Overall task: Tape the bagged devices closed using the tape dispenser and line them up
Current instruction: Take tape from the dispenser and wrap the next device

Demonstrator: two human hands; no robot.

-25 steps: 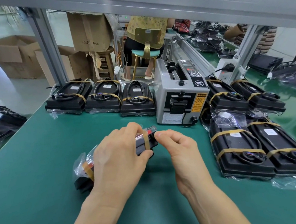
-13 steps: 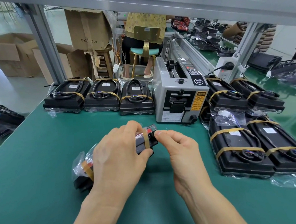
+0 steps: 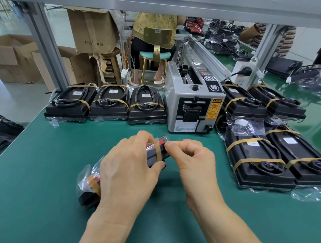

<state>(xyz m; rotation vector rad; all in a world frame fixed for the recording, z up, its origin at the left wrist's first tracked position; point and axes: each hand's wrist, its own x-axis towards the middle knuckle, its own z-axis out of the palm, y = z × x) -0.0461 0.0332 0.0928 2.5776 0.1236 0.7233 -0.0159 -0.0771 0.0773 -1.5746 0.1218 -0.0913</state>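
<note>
I see a big green table (image 3: 46, 186). A gray tape dispenser (image 3: 192, 104) stands near its far edge, in the middle. Four taped bagged devices (image 3: 275, 151) lie by the right edge. Three more (image 3: 107, 104) sit in a row along the far edge, left of the dispenser. One bagged device (image 3: 88, 191) lies in the middle of the table, under my hands. My left hand (image 3: 127, 173) wraps over it and grips it. My right hand (image 3: 194, 157) has curled fingers and pinches the end by the brown tape strip (image 3: 158, 152).
</note>
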